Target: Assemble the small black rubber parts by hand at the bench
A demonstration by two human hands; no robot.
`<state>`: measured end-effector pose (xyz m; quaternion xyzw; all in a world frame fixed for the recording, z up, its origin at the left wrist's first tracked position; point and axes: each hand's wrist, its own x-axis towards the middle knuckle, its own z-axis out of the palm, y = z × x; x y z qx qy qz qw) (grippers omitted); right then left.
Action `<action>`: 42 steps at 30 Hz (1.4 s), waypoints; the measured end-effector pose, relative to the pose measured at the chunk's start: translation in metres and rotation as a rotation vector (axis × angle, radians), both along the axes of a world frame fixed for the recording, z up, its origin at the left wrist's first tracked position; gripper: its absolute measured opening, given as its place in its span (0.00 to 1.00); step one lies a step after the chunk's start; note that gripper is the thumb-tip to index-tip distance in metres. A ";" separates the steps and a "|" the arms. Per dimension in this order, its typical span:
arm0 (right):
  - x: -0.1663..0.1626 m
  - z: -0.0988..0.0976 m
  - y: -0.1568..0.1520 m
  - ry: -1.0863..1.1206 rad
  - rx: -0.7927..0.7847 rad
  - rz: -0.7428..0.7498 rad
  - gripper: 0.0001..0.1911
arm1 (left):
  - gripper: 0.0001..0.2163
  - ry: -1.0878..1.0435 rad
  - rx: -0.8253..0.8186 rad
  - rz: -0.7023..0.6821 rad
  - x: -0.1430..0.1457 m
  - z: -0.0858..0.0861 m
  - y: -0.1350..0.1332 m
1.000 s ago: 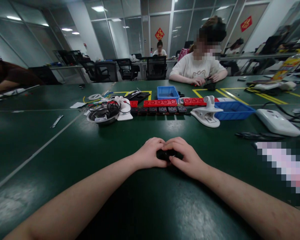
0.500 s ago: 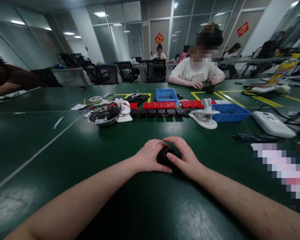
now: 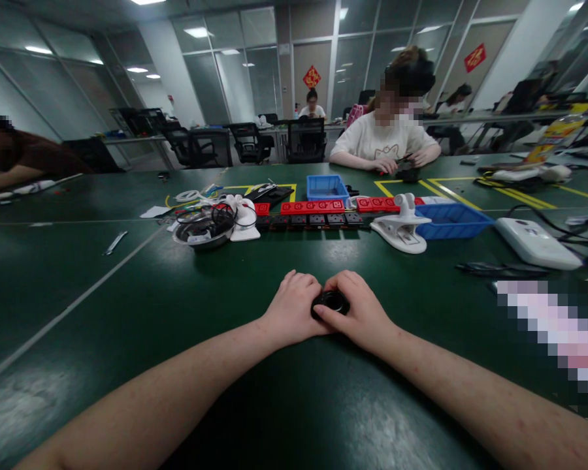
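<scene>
Glass partitions (image 3: pixel 252 81) stand behind the green desk (image 3: pixel 186 294). Well left of the left grip (image 3: pixel 293 308) lies a wrench (image 3: pixel 115 243); nearer, beyond that grip, sits a metal bowl (image 3: pixel 210 243). The left grip is wrapped around a black round part (image 3: pixel 326 302), between both hands; the right grip (image 3: pixel 365 312) clasps its right side, thumb across. Beyond it, rightward, is a white clip (image 3: pixel 399 236).

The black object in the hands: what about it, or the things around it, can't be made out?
In the head view:
- Black object: most of its sides, hidden by the left hand and right hand.
- Metal bowl: much of its contents, too small and tangled.
- Pink-and-white item: pixelated, cut off by the right edge.
</scene>
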<state>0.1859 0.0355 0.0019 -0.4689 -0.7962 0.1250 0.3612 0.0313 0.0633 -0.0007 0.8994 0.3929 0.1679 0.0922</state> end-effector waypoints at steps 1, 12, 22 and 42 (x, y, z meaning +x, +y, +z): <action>0.000 0.001 0.000 0.004 0.011 0.004 0.09 | 0.17 -0.013 -0.007 -0.013 0.000 0.000 0.001; 0.006 0.009 -0.003 0.015 0.088 0.241 0.14 | 0.15 -0.107 -0.142 -0.218 -0.008 -0.003 0.014; 0.006 0.009 -0.003 0.106 0.107 0.375 0.13 | 0.16 -0.097 -0.113 -0.258 -0.010 -0.004 0.014; 0.004 0.005 -0.001 0.025 0.045 0.144 0.07 | 0.19 -0.152 -0.121 -0.172 -0.007 -0.001 0.007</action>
